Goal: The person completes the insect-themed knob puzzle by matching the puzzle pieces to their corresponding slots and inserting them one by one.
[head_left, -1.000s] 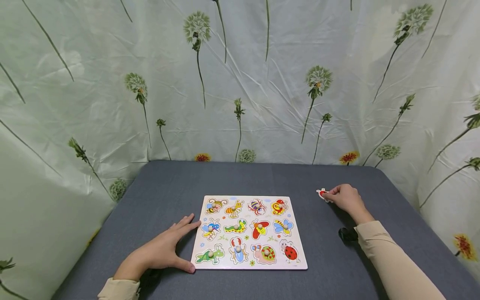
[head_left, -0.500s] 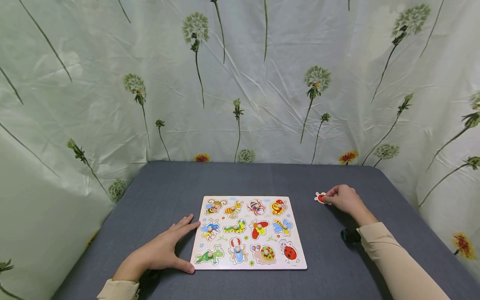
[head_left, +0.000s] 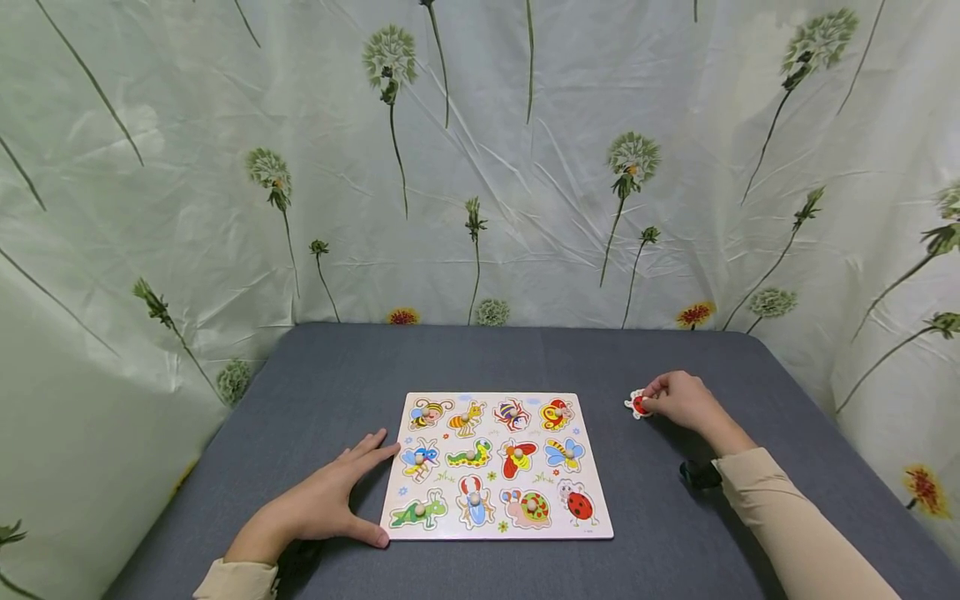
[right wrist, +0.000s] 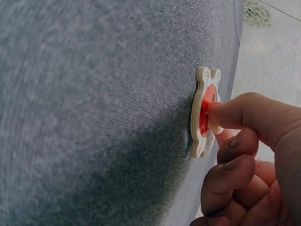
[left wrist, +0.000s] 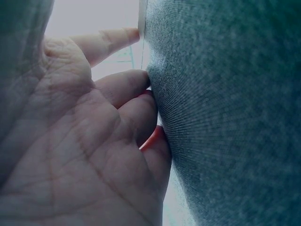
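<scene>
A wooden peg puzzle board (head_left: 491, 531) with colourful insect pieces lies at the front middle of the table. My left hand (head_left: 330, 496) rests beside it, fingers spread, with thumb and index fingertip at the board's left edge. In the left wrist view those fingers (left wrist: 117, 89) reach down to the grey cloth. To the right of the board, my right hand (head_left: 684, 402) pinches a red and white ladybug puzzle piece (head_left: 636, 405) between thumb and index finger. The right wrist view has the ladybug piece (right wrist: 200, 117) close over the cloth, its knob mostly hidden by the fingers.
The table (head_left: 420, 354) is covered in dark grey cloth. Behind it hangs a pale curtain (head_left: 555, 192) printed with dandelions. At the board's lower right, a ladybug picture (head_left: 579, 506) shows no knob, while the other insects have round knobs. A dark strap (head_left: 699, 474) circles the right wrist.
My right hand has shifted the ladybug piece slightly left and nearer, and the piece has turned a little. My left hand has stayed at the board's edge.
</scene>
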Action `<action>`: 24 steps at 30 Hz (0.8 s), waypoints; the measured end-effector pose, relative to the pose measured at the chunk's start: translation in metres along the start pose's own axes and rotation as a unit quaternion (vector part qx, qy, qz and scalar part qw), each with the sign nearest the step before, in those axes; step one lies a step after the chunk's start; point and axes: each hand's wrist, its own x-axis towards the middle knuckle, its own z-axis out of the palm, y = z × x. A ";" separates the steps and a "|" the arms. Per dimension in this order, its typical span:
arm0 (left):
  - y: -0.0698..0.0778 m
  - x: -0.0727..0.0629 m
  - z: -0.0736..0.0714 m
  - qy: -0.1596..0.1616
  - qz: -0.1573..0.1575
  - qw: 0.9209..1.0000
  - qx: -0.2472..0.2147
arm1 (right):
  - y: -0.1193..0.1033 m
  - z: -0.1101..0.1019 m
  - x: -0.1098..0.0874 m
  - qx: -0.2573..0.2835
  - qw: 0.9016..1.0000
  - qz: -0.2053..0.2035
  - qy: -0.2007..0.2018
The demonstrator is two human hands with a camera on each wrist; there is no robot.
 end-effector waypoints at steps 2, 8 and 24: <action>0.000 0.000 0.000 0.000 -0.001 1.000 0.000 | 0.000 0.000 -0.001 -0.002 1.000 -0.001 0.000; 0.000 0.000 0.001 0.000 -0.005 1.000 0.000 | 0.004 0.003 -0.003 0.002 1.000 0.001 0.005; 0.000 0.001 0.001 -0.003 -0.002 1.000 -0.002 | 0.010 0.009 -0.017 0.065 0.994 0.058 0.061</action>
